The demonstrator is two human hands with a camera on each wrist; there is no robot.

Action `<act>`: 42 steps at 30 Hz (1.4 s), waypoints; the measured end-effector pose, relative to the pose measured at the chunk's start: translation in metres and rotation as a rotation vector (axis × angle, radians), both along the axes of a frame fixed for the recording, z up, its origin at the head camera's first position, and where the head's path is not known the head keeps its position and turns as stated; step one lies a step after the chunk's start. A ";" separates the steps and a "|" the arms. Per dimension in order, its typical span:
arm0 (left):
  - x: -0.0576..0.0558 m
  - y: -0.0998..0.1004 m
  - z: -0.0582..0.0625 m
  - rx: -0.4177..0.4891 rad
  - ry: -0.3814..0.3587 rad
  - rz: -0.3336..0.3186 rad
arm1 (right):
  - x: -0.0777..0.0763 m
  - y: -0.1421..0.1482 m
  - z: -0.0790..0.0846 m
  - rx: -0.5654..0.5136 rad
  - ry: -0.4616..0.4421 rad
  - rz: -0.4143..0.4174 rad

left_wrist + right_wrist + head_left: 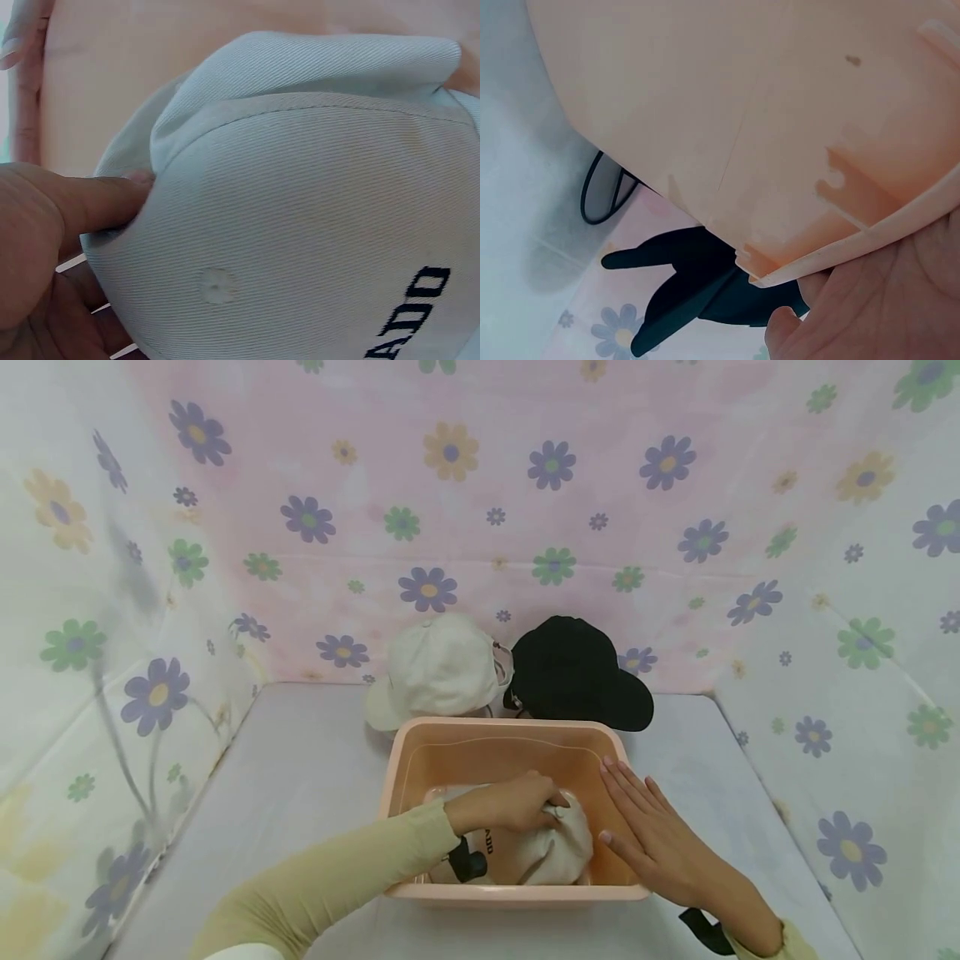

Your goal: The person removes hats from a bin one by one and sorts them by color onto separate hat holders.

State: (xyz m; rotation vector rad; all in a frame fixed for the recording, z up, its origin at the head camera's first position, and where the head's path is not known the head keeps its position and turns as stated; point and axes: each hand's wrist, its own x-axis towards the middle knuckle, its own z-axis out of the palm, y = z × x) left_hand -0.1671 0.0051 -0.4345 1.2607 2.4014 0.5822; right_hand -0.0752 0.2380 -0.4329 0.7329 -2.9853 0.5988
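A peach plastic basin stands in front, and a pale beige cap with dark lettering lies inside it. My left hand reaches into the basin and pinches the crown of this cap. Close up in the left wrist view, the left thumb presses into a fold of the cap fabric, with the other fingers partly hidden behind it. With fingers straight, my right hand rests at the basin's right rim. The right wrist view shows its palm against the rim, beside the basin's outer wall.
Behind the basin sit a white cap at the left and a black cap at the right. A white-covered table lies beneath, enclosed by flower-print cloth walls at the back and both sides.
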 end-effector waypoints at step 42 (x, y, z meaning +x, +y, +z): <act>-0.012 -0.055 0.050 0.264 -0.085 -0.023 | -0.001 0.003 -0.002 -0.026 0.051 0.059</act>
